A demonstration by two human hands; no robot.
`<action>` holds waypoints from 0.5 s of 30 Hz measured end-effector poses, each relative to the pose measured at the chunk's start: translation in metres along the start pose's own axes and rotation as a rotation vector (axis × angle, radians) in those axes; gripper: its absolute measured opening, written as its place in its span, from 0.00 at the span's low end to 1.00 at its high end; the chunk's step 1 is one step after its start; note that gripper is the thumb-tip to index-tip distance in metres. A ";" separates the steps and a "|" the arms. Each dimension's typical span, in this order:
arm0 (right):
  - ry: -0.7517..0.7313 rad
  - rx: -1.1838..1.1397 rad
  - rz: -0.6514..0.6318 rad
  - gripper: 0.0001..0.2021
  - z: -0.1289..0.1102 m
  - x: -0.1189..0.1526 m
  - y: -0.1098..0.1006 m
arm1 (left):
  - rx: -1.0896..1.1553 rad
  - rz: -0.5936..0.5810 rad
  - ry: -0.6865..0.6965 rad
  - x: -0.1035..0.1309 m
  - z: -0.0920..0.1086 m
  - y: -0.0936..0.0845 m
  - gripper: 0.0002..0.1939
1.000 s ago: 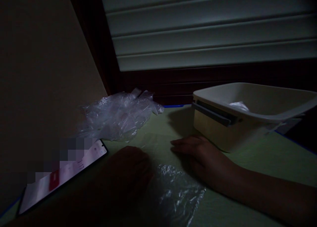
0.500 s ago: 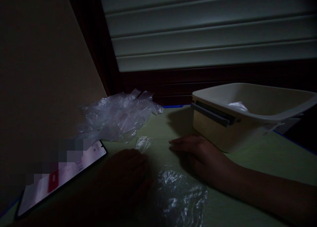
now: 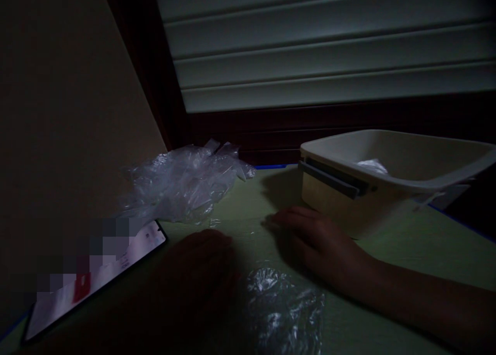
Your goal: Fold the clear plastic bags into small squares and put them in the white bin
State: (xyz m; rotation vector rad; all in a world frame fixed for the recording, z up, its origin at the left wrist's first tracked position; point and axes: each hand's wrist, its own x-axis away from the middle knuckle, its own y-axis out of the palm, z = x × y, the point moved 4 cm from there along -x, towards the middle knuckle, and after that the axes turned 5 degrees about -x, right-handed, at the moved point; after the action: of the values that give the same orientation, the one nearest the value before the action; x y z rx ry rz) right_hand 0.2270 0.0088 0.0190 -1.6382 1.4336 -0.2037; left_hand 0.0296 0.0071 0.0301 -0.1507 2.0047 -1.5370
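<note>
My left hand (image 3: 197,272) is low on the table, left of the middle, in deep shadow. Its fingers point to the right but are too dark to make out. To its right, my right hand (image 3: 313,236) rests on its side with the fingers stretched out leftward, open, their tips slightly blurred. A clear, crinkled plastic bag (image 3: 284,306) lies flat between and in front of the hands. Faint glints of clear plastic (image 3: 215,223) show on the table just beyond my left hand. Whether either hand touches the plastic, I cannot tell.
A heap of clear plastic bags (image 3: 182,182) lies at the back left. A lit phone (image 3: 101,282) is at the left edge. At the back right stands a cream plastic bin (image 3: 329,200) with a grey latch and some clear plastic inside. A shuttered panel (image 3: 310,50) rises behind.
The bright crinkled plastic beyond my left hand has mostly disappeared, leaving faint glints. My left hand has shifted slightly up, and my right fingertips have moved slightly right. The bin and heap have not moved.
</note>
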 end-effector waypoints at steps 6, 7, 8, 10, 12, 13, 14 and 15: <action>0.108 0.045 -0.006 0.13 0.017 -0.005 0.001 | 0.035 -0.030 -0.151 0.008 -0.023 0.020 0.14; 0.131 0.063 -0.007 0.12 0.021 -0.006 0.001 | 0.064 -0.069 -0.164 0.006 -0.024 0.020 0.14; 0.149 0.081 -0.008 0.11 0.024 -0.006 0.001 | 0.087 -0.097 -0.176 0.004 -0.023 0.020 0.15; 0.161 0.103 -0.017 0.10 0.028 -0.007 0.002 | 0.106 -0.126 -0.180 0.000 -0.020 0.016 0.15; 0.157 0.102 -0.020 0.10 0.031 -0.007 0.002 | 0.104 -0.136 -0.172 -0.002 -0.016 0.013 0.15; 0.157 0.095 -0.019 0.09 0.031 -0.007 0.001 | 0.102 -0.135 -0.172 -0.002 -0.015 0.013 0.15; 0.158 0.087 -0.016 0.08 0.031 -0.007 0.001 | 0.100 -0.131 -0.176 -0.001 -0.015 0.013 0.15; 0.160 0.079 -0.014 0.08 0.031 -0.007 0.001 | 0.101 -0.125 -0.186 -0.001 -0.016 0.014 0.15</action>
State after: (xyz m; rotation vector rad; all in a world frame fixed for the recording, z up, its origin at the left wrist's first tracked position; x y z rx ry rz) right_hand 0.2439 0.0309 0.0044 -1.5963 1.5145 -0.4025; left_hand 0.0255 0.0253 0.0199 -0.3709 1.7973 -1.6343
